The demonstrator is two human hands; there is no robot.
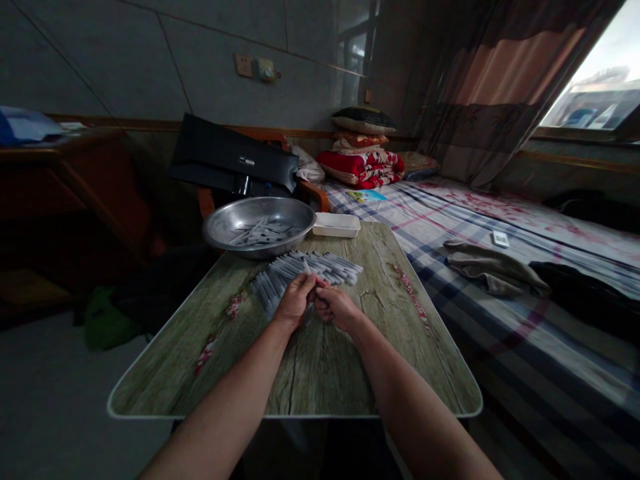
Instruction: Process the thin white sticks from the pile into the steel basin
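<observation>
Pen (307,265), held above the table (320,383) beside the pile (337,268), is pinched in the left hand (294,300), the right hand (339,308) curled close, its grip unclear; judged light, stiff, slightly slippery, best gripped at mid-length.

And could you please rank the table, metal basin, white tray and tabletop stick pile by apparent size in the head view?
Table
Metal basin, stick pile: too alike to rank, pile partly hidden
White tray
</observation>
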